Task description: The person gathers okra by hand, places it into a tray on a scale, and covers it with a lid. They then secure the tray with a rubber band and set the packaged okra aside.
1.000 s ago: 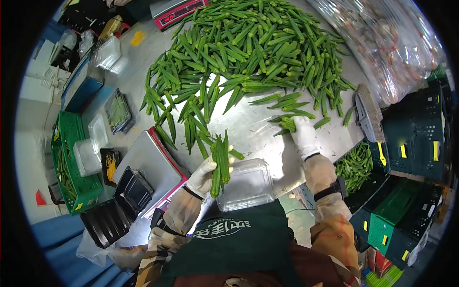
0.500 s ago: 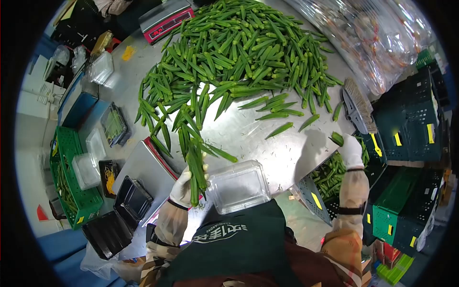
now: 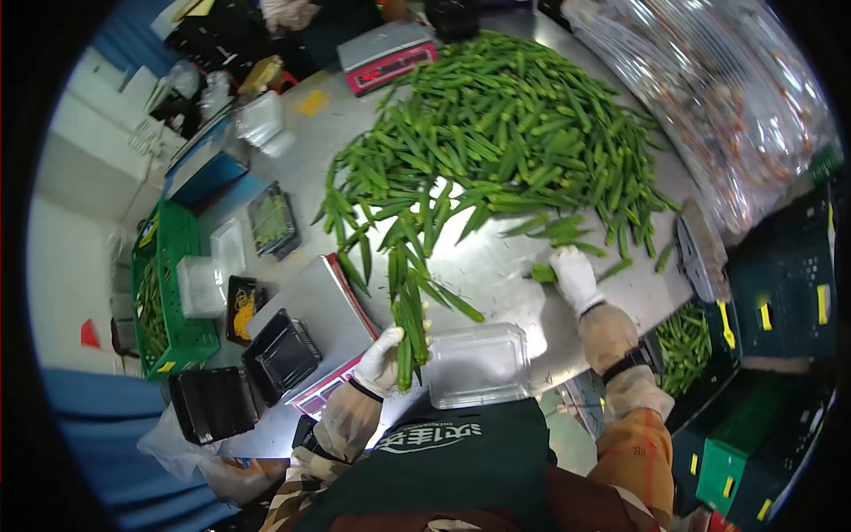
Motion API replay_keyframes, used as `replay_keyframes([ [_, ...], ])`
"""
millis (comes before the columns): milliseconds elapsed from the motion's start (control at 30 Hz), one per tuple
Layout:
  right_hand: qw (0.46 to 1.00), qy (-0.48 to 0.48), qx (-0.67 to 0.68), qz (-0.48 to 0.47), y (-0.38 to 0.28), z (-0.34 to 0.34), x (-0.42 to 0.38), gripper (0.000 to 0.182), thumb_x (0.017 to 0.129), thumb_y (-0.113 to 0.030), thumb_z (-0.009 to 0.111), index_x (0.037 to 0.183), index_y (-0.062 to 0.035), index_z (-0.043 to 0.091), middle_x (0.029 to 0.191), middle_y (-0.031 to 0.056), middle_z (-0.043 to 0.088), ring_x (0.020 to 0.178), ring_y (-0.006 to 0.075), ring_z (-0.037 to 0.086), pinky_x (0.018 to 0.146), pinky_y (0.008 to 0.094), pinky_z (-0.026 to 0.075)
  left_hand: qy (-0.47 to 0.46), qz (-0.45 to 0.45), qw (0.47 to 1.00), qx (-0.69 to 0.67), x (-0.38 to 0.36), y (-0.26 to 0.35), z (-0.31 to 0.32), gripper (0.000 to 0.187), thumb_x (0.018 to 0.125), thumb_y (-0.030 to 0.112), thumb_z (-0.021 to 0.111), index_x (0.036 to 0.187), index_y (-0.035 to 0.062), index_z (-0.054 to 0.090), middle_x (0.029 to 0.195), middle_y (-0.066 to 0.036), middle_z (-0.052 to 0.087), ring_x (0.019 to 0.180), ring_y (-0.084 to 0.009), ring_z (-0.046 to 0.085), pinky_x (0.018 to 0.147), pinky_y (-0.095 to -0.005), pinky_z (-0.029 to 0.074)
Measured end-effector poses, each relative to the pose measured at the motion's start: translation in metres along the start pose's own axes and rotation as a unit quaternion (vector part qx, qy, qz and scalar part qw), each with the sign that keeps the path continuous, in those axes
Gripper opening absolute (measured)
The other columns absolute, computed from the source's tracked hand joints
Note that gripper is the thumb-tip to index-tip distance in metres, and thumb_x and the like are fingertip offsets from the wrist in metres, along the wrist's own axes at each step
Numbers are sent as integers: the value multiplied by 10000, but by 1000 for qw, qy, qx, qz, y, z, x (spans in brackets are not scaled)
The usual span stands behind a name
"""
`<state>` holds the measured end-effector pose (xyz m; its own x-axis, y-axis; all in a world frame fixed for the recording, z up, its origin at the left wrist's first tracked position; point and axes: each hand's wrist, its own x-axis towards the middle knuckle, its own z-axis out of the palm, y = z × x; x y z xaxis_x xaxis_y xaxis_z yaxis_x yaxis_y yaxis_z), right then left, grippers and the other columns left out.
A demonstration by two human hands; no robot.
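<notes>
Several okra pods lie in my gloved left hand, its fingers wrapped round the bunch. To the right of that hand sits a clear plastic tray near the table's front edge. My gloved right hand is over the metal table, closed on an okra pod that sticks out on its left side. Just above it are a few loose pods. Behind both hands spreads a large okra pile.
Scales stand at the back and at the left. Black trays, a packed okra tray and a green crate are at the left. At the right are a brush, plastic bags and an okra-filled crate.
My right hand has moved left from above the okra crate to over the table, still holding okra. The whole view has shifted. My left hand still holds its bunch.
</notes>
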<state>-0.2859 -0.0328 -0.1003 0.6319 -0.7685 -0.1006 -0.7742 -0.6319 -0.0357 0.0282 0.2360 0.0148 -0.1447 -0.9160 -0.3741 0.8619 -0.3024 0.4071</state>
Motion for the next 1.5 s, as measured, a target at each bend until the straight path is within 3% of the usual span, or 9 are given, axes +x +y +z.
replay_keyframes([
  [367, 959, 46, 247, 132, -21, -14, -15, 417, 711, -162, 748, 1090, -43, 622, 918, 148, 657, 867, 318, 637, 755, 414, 511, 56, 24, 998, 7, -9, -8, 0, 609, 907, 228, 632, 1442, 70, 387, 1243, -96, 584, 1079, -217, 589, 949, -401, 471],
  [533, 714, -108, 671, 171, -101, -110, -19, 301, 809, -137, 699, 1052, 27, 632, 756, 60, 642, 598, 171, 607, 549, 319, 501, 74, 29, 996, 33, -12, -4, -5, 487, 909, 177, 647, 1352, 81, 468, 1207, -97, 593, 1070, -216, 593, 908, -393, 503],
  [733, 609, -225, 757, 76, -243, -118, -43, 578, 864, -187, 726, 1343, 6, 466, 1135, 85, 630, 1011, 155, 605, 864, 289, 499, 145, 100, 959, 221, -16, -19, 0, 515, 928, 90, 632, 1400, 82, 426, 1245, -35, 567, 1129, -135, 537, 971, -307, 445],
  [800, 688, -152, 710, 1, -271, -83, -41, 537, 899, -154, 685, 1362, 0, 461, 1182, 98, 619, 1066, 152, 590, 903, 292, 489, 157, 174, 937, 259, -30, -24, -13, 533, 934, 75, 622, 1418, 80, 399, 1265, -36, 547, 1151, -119, 507, 967, -289, 440],
  [1000, 732, -130, 636, -206, -367, -158, -6, 588, 907, -190, 658, 1413, -21, 412, 1281, 155, 574, 1162, 226, 567, 998, 325, 437, 270, 418, 864, 69, -83, 7, -8, 386, 963, 45, 550, 1318, 132, 425, 1245, -49, 552, 1118, -174, 568, 903, -339, 515],
  [1133, 761, -163, 501, -379, -451, -180, 36, 700, 877, -411, 659, 1396, -3, 427, 1286, 233, 565, 1220, 341, 538, 1031, 377, 415, 321, 509, 797, -52, -127, 45, -18, 357, 982, 90, 522, 1321, 169, 445, 1215, -67, 584, 1074, -228, 608, 802, -396, 555],
  [1233, 756, -209, 423, -454, -503, -178, 48, 668, 933, -382, 613, 1420, 22, 399, 1388, 220, 505, 1285, 281, 491, 1073, 342, 371, 316, 465, 818, -125, -157, 61, -56, 333, 1015, 234, 438, 1333, 136, 455, 1257, -90, 580, 1128, -290, 585, 907, -506, 498],
  [1367, 787, -207, 397, -424, -523, -148, 61, 551, 966, -405, 550, 1374, -39, 497, 1340, 185, 560, 1261, 268, 511, 1069, 342, 371, 326, 383, 841, -200, -198, 70, -63, 465, 980, 264, 495, 1386, 57, 405, 1452, -191, 384, 1359, -399, 327, 1100, -669, 192],
  [1500, 739, -153, 570, -325, -466, -138, 64, 323, 991, -214, 536, 1250, -37, 616, 1191, 88, 666, 1156, 164, 574, 1027, 288, 405, 324, 409, 835, -175, -251, 64, -57, 298, 934, 203, 587, 1168, 42, 498, 1157, -161, 482, 1201, -361, 436, 1035, -647, 331],
])
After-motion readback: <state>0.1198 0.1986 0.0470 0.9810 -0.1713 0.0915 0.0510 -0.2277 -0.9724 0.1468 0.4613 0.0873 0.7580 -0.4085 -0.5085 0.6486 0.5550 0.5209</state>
